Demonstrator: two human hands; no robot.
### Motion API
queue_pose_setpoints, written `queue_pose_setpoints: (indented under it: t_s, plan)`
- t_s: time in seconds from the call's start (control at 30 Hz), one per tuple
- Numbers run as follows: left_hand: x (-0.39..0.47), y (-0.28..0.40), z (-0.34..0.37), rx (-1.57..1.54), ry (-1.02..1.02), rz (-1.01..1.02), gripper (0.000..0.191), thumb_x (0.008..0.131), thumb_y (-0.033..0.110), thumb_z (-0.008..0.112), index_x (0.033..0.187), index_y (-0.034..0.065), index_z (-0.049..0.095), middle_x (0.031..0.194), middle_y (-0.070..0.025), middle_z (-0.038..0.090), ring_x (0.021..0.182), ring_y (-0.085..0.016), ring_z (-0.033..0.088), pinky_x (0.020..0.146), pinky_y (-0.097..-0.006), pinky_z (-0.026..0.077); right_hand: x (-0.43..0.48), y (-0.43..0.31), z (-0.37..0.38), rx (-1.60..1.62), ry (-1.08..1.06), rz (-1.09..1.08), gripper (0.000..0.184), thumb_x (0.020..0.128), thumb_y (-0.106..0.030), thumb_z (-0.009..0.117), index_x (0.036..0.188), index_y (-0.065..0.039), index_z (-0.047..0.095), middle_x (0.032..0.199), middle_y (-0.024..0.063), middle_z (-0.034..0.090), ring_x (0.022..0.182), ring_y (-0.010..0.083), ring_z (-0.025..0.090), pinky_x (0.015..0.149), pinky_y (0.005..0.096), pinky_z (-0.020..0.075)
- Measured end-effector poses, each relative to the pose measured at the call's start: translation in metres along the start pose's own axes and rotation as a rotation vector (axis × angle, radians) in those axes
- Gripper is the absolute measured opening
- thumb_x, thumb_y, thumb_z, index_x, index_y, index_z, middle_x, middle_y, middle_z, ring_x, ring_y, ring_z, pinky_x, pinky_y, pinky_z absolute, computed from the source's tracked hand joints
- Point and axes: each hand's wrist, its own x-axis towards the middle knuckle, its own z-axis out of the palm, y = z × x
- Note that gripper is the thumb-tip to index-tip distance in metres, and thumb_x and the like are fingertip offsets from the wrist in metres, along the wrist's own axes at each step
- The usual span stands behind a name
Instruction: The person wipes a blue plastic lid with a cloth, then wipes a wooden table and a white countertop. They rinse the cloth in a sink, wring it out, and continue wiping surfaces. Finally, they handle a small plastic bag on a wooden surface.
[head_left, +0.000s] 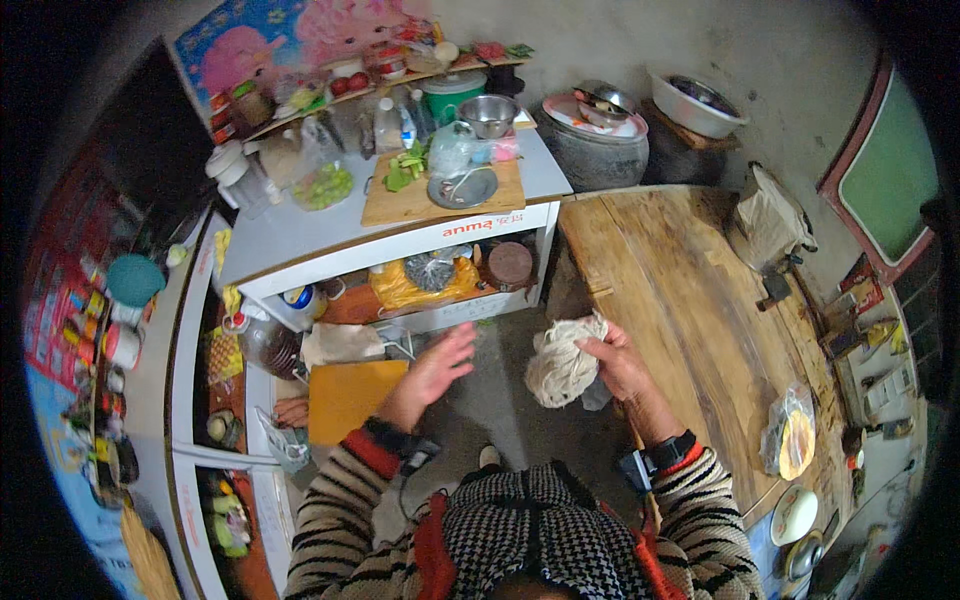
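Observation:
My right hand (621, 361) is closed on a bunched, off-white cloth (562, 366) that hangs crumpled from the fingers, beside the left edge of a wooden table (660, 300). Raised over the floor, my left hand (435, 367) holds nothing, its fingers apart. Below and left of it is a yellow-orange flat-topped stool or board (349, 401). Behind both hands stands a white counter (315, 240). On it lies a wooden cutting board (379, 214) with green leaves (406, 169) and a grey metal plate (463, 189).
Large dark vats (592, 154) stand by the back wall. A plastic-wrapped yellowish item (796, 442) and a white bowl (793, 514) sit at the right. Another counter (150, 420) runs along the left, near a large plastic jug (270, 349). Bare floor (502, 427) shows between counter and table.

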Motion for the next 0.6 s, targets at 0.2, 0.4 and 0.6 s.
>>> queue_pose_setpoints:
  t_s: [0.2, 0.4, 0.6]
  plan:
    - [0.117, -0.001, 0.062, -0.452, -0.32, -0.339, 0.046, 0.091, 0.04, 0.042, 0.128, 0.0132, 0.041, 0.131, -0.0053, 0.044, 0.119, -0.023, 0.043, 0.096, -0.0469, 0.035, 0.062, -0.021, -0.038, -0.068, 0.247, -0.052, 0.028, 0.083, -0.007, 0.058, 0.11, -0.002, 0.053, 0.101, 0.0058, 0.061, 0.091, 0.0155, 0.057, 0.083, 0.0301, 0.0453]
    - [0.205, 0.008, 0.107, -0.35, -0.526, -0.286, 0.036, 0.091, 0.022, 0.046, 0.124, 0.0097, 0.044, 0.122, -0.0051, 0.052, 0.112, -0.02, 0.05, 0.093, -0.0403, 0.04, 0.095, -0.01, -0.08, -0.198, 0.493, -0.063, 0.066, 0.083, -0.018, 0.06, 0.137, -0.005, 0.024, 0.128, 0.0111, 0.042, 0.111, 0.0207, 0.045, 0.093, 0.0322, 0.037]
    - [0.275, 0.024, 0.153, -0.379, -0.653, -0.464, 0.043, 0.092, 0.037, 0.042, 0.126, 0.0102, 0.041, 0.122, -0.0041, 0.049, 0.113, -0.019, 0.046, 0.097, -0.0438, 0.036, 0.154, -0.005, -0.129, 0.028, 0.484, -0.116, 0.054, 0.085, -0.013, 0.056, 0.132, -0.004, 0.03, 0.123, 0.01, 0.048, 0.11, 0.0203, 0.048, 0.092, 0.0338, 0.0394]
